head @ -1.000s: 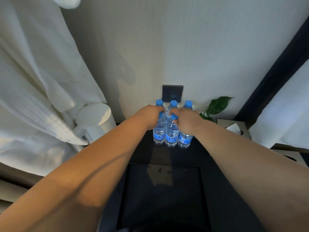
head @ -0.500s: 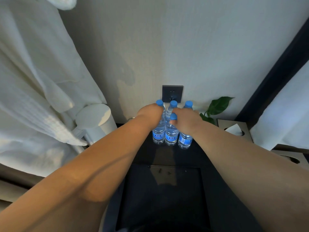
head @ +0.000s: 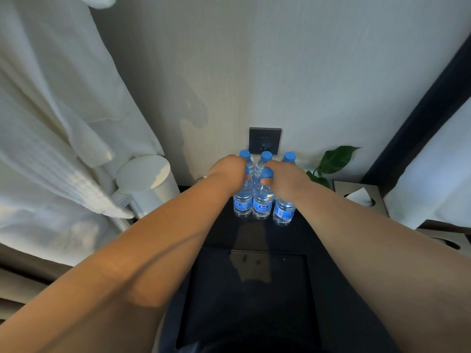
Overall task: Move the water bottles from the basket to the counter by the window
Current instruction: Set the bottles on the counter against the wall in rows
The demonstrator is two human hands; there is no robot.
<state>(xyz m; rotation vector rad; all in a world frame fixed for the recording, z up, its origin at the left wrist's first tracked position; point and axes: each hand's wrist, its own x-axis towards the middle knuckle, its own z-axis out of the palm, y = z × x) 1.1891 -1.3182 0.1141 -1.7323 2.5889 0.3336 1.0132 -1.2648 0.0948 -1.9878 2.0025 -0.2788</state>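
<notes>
Several clear water bottles [head: 262,203] with blue caps and blue labels stand upright in a tight cluster on the dark counter [head: 254,235], against the wall. My left hand [head: 228,171] is closed around the neck of the front-left bottle [head: 242,203], and only a sliver of that bottle's cap shows. My right hand [head: 285,179] is closed at the neck of the front-middle bottle, just under its cap [head: 267,172]. It also hides the top of the right bottle [head: 284,211]. No basket is in view.
A black wall socket [head: 265,141] sits just behind the bottles. At the left are a white round lamp-like object [head: 145,174] and a hanging white robe [head: 56,123]. To the right are a green plant leaf [head: 334,161], a tissue box [head: 356,197] and the dark window frame [head: 420,110].
Both hands stay closed on the front bottles, which remain standing on the counter. Only a slight shift of the view.
</notes>
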